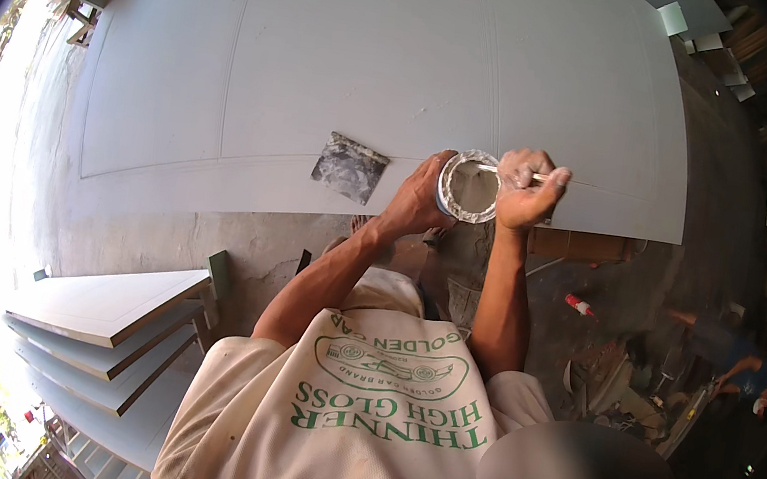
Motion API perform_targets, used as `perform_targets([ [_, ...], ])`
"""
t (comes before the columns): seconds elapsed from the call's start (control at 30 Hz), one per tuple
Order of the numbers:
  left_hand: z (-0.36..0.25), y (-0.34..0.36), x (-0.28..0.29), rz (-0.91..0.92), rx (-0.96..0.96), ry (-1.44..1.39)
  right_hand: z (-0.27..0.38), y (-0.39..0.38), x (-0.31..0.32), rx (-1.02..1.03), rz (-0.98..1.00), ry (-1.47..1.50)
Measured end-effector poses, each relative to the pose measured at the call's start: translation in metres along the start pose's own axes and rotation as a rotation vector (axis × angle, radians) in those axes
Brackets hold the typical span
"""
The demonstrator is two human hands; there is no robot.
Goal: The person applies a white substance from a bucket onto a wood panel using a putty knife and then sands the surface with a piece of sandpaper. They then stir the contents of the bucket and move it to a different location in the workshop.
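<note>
My left hand (pixel 418 191) is wrapped round the side of a round can (pixel 478 219), whose rim is crusted with pale material. Greyish paste (pixel 473 189) shows inside it. In my right hand (pixel 530 191), closed at the can's right edge, is a thin pale stick-like tool (pixel 487 168); its left end reaches over the can's opening. The can is at the near edge of a large pale grey panel (pixel 358 55); whether it rests on the panel cannot be made out. Left of my left hand, a square, dark smeared sheet (pixel 350 168) lies flat on the panel.
Several stacked panels (pixel 112 302) stand at the lower left. A brown box-like piece (pixel 584 247) sits below the big panel's near edge. A red and white bottle-shaped thing (pixel 578 306) lies to the right. Another person (pixel 750 375) is among clutter at the far right.
</note>
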State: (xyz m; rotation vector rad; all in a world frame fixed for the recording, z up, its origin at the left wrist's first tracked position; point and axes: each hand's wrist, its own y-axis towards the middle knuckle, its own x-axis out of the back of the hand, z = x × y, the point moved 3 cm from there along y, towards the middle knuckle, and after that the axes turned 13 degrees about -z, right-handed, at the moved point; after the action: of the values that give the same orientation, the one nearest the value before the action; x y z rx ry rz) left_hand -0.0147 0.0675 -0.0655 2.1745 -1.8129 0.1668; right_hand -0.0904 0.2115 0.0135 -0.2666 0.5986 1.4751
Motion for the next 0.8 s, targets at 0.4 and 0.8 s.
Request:
perform_targets([
  [0.4,0.008,0.004,0.007,-0.14,-0.089,-0.048,-0.01,-0.025,-0.001,-0.027,0.052,-0.159],
  [0.8,0.017,-0.009,-0.009,-0.126,-0.191,-0.112,0.005,-0.009,-0.01,-0.019,0.171,-0.255],
])
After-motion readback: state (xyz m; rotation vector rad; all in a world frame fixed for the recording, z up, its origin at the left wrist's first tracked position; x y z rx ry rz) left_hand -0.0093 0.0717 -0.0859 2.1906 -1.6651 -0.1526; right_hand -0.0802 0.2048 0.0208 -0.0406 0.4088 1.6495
